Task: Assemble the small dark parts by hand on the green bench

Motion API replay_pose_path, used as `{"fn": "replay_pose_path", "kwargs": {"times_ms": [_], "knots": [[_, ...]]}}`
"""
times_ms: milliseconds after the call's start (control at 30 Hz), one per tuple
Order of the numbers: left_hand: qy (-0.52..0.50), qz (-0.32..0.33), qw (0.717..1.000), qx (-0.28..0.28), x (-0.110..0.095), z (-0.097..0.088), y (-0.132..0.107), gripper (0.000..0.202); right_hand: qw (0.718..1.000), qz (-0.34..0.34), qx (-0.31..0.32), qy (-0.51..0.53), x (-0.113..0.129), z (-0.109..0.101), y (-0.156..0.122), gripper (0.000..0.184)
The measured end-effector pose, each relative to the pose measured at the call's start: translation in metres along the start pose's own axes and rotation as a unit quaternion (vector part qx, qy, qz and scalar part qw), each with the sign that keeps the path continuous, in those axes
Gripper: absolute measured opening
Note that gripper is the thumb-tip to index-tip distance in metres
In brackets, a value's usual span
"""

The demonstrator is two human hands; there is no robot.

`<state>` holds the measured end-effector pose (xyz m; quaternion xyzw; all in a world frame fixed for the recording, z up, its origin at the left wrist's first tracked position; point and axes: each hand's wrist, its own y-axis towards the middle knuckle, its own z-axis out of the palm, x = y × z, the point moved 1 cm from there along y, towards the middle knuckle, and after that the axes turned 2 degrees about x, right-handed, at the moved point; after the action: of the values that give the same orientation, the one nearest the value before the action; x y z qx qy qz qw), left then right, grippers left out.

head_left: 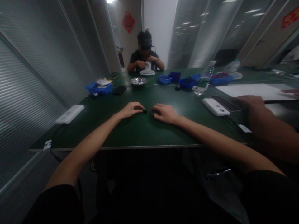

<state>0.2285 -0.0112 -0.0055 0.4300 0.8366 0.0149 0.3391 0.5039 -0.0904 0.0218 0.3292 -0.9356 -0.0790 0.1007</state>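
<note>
In the head view, both my hands rest low over the middle of the green table [130, 133]. My left hand [130, 110] pinches a small black part [144, 110] between thumb and fingertips; its exact kind is too small to make out. My right hand [164, 113] is closed around the dark handle of what looks like a screwdriver [154, 111]. Its thin shaft points left, towards the black part. Whether the tip touches that part I cannot tell.
A blue tray [99, 88], a steel bowl [139, 82] and a water bottle [205, 79] stand beyond my hands. White power banks [215, 106] with cables lie on both sides. A co-worker's arm [268, 121] reaches in at right; another person [146, 56] sits opposite.
</note>
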Motion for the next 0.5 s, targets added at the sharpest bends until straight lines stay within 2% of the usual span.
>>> {"fn": "replay_pose_path", "kwargs": {"times_ms": [267,500], "knots": [[-0.014,-0.001,1.000,0.022,-0.008,0.001,0.000,0.029,1.000,0.006,0.019,-0.001,0.001,-0.001,0.000,0.040],[-0.017,0.016,0.999,0.030,-0.013,0.004,0.002,0.029,1.000,-0.007,0.011,-0.003,0.001,0.000,-0.001,0.040]]}}
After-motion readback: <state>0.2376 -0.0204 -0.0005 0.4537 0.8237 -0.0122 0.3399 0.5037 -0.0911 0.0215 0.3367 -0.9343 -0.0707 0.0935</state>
